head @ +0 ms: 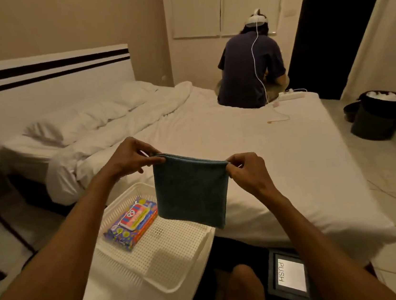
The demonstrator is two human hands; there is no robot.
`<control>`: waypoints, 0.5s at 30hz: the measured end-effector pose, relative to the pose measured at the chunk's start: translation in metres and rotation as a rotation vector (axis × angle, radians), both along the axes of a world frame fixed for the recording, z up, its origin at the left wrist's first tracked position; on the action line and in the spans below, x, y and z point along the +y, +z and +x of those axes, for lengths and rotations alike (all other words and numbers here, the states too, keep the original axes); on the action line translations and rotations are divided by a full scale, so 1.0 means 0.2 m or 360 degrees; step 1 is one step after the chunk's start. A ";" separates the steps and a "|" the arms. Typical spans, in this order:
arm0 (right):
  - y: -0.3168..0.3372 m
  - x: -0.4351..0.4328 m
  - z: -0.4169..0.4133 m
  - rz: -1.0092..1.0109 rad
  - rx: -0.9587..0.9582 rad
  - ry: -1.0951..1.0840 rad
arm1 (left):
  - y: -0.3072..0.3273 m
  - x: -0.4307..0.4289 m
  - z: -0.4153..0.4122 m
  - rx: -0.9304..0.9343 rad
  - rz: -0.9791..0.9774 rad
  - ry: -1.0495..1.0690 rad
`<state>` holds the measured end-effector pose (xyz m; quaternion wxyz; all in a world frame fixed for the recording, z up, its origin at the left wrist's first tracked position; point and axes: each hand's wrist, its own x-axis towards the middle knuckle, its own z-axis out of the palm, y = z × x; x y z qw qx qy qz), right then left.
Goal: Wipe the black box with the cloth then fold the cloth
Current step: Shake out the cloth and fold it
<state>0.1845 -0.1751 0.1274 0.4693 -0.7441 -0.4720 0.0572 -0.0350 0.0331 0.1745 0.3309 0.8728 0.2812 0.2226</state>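
Note:
A dark teal cloth (192,190) hangs in the air in front of me, folded over into a rough square with doubled layers along its top edge. My left hand (128,158) pinches its upper left corner and my right hand (247,171) pinches its upper right corner. The cloth's lower edge dangles over the white basket and the bed's edge. A black box (288,277) with a white lid panel reading PUSH stands on the floor at the lower right, partly hidden by my right forearm.
A white perforated basket (181,266) sits below the cloth and holds a colourful wipes pack (132,221). A white bed (281,164) stretches ahead, with a person seated at its far edge (251,68). A black bin (379,115) stands on the tiled floor at right.

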 end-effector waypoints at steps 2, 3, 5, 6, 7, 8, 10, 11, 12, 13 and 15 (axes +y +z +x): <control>-0.04 0.08 -0.07 0.0025 0.0009 0.0001 | -0.04 0.07 -0.05 -0.0049 -0.0044 0.0090; -0.06 0.12 -0.11 0.0047 0.0020 -0.0011 | -0.05 0.10 -0.08 -0.0084 -0.0075 0.0127; -0.10 0.16 -0.18 0.0096 0.0021 -0.0030 | -0.08 0.14 -0.12 -0.0125 -0.0151 0.0178; -0.13 0.16 -0.23 0.0126 0.0002 -0.0032 | -0.11 0.16 -0.15 -0.0119 -0.0199 0.0188; -0.18 0.16 -0.27 0.0159 -0.0033 -0.0023 | -0.15 0.18 -0.19 -0.0097 -0.0255 0.0195; -0.25 0.14 -0.32 0.0179 -0.0085 0.0003 | -0.21 0.20 -0.23 -0.0053 -0.0311 0.0205; -0.42 0.10 -0.44 0.0088 -0.0243 0.0150 | -0.39 0.20 -0.33 0.0161 -0.0313 0.0222; -0.51 0.07 -0.51 -0.0044 -0.0331 0.0261 | -0.50 0.20 -0.37 0.0337 -0.0254 0.0211; -0.60 0.05 -0.58 -0.0213 -0.0441 0.0376 | -0.61 0.18 -0.42 0.0537 -0.0180 0.0192; -0.69 0.04 -0.64 -0.0395 -0.0564 0.0486 | -0.71 0.16 -0.46 0.0717 -0.0119 0.0159; -0.81 0.04 -0.75 -0.0759 -0.0765 0.0656 | -0.87 0.12 -0.53 0.1003 -0.0088 0.0081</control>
